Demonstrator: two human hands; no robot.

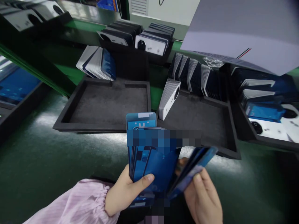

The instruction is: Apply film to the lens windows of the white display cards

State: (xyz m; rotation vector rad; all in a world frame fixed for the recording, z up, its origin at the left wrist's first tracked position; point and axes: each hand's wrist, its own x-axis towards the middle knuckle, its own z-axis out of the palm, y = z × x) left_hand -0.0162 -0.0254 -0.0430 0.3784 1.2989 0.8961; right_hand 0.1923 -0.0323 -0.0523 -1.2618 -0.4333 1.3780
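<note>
Low in the view, a fanned stack of blue-filmed panels point(149, 155) stands nearly upright between the two hands, above the dark green desk point(46, 161). The left hand point(127, 189), reaching in from a pink gathered sleeve point(79, 202), cups the main bundle from the left with its thumb laid across the front panel. The right hand point(203, 196) is closed on a few panels point(193, 169) splayed off to the right, thumb on top and fingers beneath. Just beyond the stack sits a shallow black tray point(70, 112), with a leaning pile of panels at its far edge. To its right a second tray point(224, 124) holds a row of white back covers point(169, 98) standing on edge.
</note>
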